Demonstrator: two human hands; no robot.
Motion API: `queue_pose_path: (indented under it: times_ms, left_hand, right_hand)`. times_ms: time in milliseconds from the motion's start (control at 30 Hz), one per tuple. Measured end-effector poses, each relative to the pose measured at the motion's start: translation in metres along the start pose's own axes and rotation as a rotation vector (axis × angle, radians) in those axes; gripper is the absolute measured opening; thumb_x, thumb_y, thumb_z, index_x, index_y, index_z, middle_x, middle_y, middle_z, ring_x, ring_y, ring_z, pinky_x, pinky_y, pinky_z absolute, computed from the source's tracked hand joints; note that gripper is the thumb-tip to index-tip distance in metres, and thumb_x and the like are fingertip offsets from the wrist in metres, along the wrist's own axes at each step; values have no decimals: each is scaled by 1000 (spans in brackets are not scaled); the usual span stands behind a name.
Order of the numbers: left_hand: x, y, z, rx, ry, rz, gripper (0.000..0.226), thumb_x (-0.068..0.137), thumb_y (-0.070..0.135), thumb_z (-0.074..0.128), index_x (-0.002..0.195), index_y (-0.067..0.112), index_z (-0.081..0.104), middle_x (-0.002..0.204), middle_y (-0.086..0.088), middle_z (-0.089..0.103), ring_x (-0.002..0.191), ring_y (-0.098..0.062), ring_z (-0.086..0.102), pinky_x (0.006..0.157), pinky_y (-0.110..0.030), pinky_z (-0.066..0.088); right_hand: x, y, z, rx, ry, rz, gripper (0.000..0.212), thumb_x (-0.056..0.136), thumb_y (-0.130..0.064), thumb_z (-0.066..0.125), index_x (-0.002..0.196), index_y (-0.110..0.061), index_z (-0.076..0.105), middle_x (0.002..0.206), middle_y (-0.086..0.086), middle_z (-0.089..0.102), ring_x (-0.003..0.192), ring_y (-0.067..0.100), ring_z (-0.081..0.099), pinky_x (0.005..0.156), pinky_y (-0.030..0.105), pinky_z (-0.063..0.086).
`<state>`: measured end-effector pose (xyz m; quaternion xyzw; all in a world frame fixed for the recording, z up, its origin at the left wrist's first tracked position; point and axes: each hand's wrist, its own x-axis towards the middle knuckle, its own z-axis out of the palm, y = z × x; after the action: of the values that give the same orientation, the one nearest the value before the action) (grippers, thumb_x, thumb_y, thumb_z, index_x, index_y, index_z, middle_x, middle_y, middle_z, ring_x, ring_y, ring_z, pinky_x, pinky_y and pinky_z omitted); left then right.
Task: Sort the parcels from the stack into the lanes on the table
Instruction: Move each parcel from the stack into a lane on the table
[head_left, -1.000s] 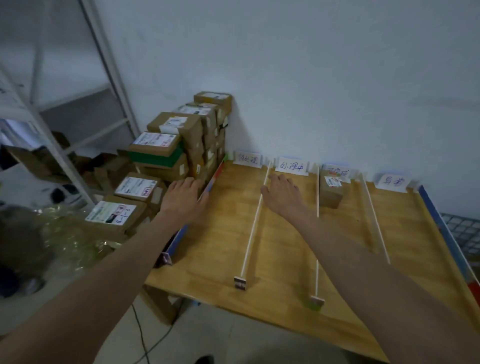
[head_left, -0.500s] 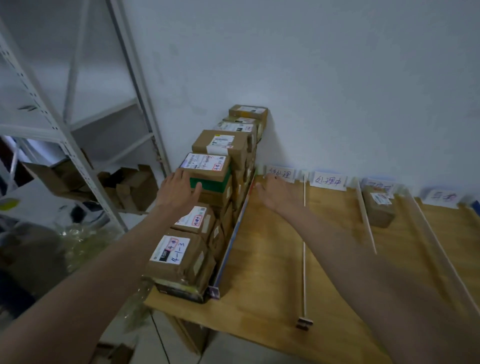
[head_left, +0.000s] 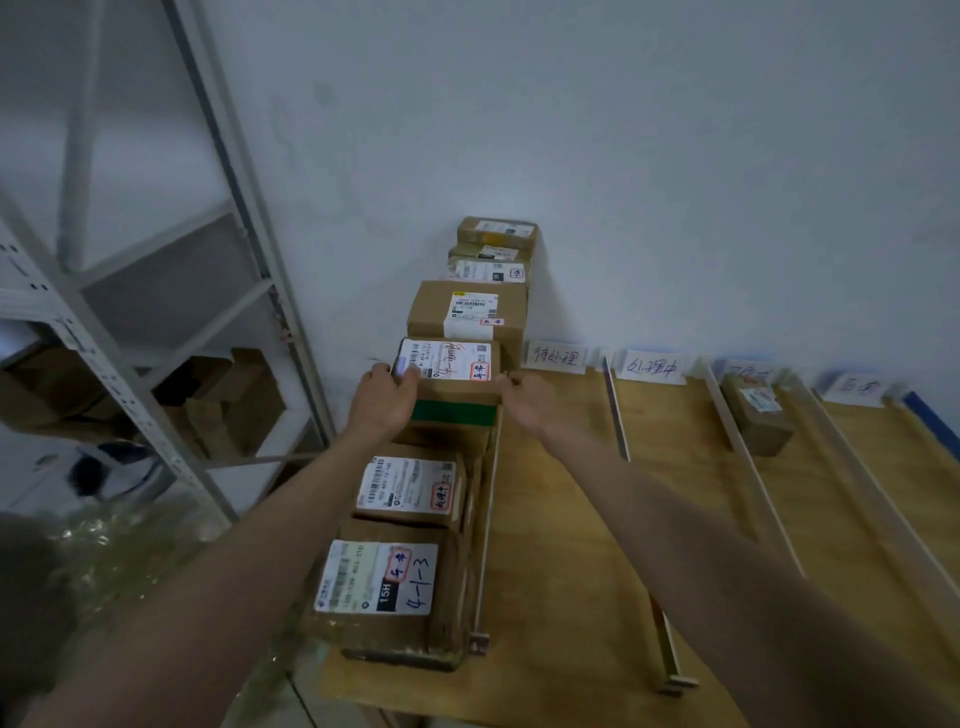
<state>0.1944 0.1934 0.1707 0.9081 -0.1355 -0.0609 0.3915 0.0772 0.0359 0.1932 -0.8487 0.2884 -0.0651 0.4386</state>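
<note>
A row of brown cardboard parcels (head_left: 470, 306) with white labels is stacked along the table's left edge against the wall. A parcel with a green band (head_left: 452, 384) sits in the middle of the stack. My left hand (head_left: 384, 397) grips its left side, thumb over the label. At the parcel's right edge my right hand (head_left: 527, 402) touches it with curled fingers. The wooden table (head_left: 571, 519) is split into lanes by white strips (head_left: 618, 415). One small parcel (head_left: 758, 415) stands in the third lane.
Handwritten paper signs (head_left: 556, 357) stand at the far end of each lane against the white wall. A grey metal shelf rack (head_left: 156, 332) with cardboard boxes stands at the left. Crumpled clear plastic (head_left: 119, 545) lies on the floor below it.
Both hands moved left from the table onto the stack and now hold the green-banded parcel from both sides. The view swung left and closer to the stack.
</note>
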Motion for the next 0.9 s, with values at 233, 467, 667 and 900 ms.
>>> queue_pose_path:
  times_ms: [233,467,667,900]
  left_hand:
    - [2,-5,6,-18,0,45,50,101,46,45,134,9,48,125,-11,58,110,-25,58,89,-40,52]
    - [-15,4,-3,-152,44,98,48,100,42,49,138,12,44,134,-9,50,116,-23,54,96,-42,51]
    - [-35,22,-32,-335,-35,150,40,101,38,49,135,18,49,123,0,49,109,-16,48,85,-29,42]
    - [-46,40,-24,-339,-300,338,38,100,36,52,136,25,54,122,3,55,112,-16,52,82,-25,49]
  right_hand:
    - [-3,-5,8,111,83,-3,37,105,-25,44,136,-8,53,133,9,57,123,23,52,93,29,46]
    - [-7,5,-2,232,65,-21,41,100,-32,53,136,-12,52,128,7,61,111,20,61,94,35,55]
    - [-37,16,-36,547,-47,-11,49,96,-35,61,135,-10,44,89,21,73,80,30,74,70,36,61]
    - [-66,47,-80,394,-215,87,56,90,-59,58,117,-11,64,94,12,67,84,22,66,72,35,59]
